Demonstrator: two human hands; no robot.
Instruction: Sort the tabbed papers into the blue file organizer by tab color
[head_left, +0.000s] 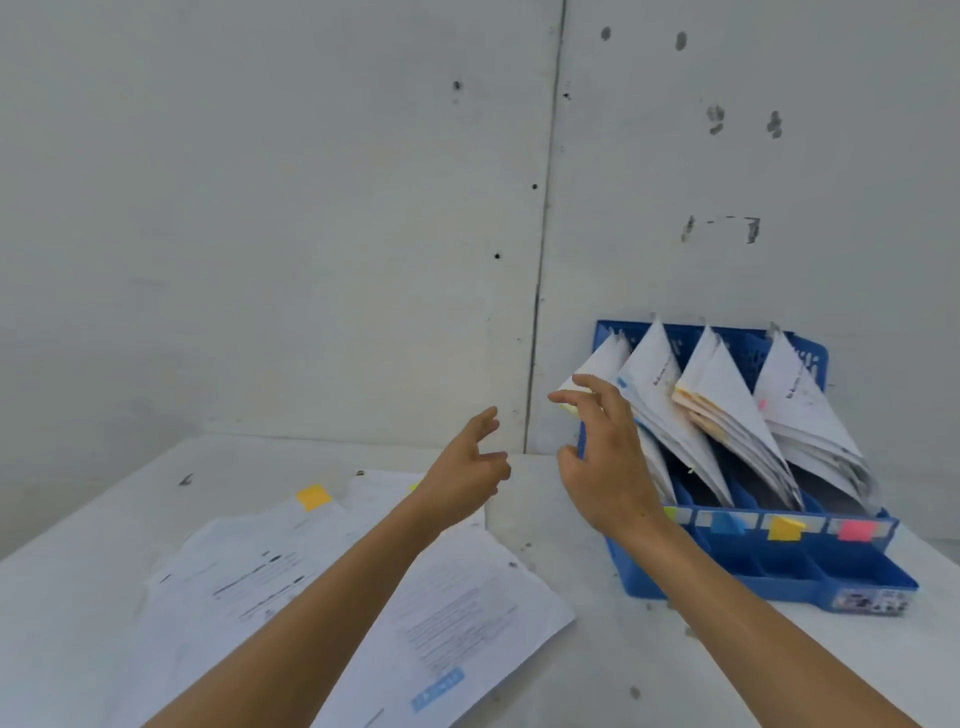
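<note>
The organizer (769, 577) stands at the right rear of the table (78, 571), against the wall, its four slots running left to right behind yellow-green, blue, yellow and pink labels, each holding papers that lean back. The right hand (605, 457) is at the leftmost slot, fingers spread and holding nothing, just beside that slot's sheets (597, 364). The left hand (467, 467), also spread and empty, hovers apart from it, over the loose papers (457, 618) (one yellow tab (313, 496) shows), which lie left of the organizer, nearer the left hand.
</note>
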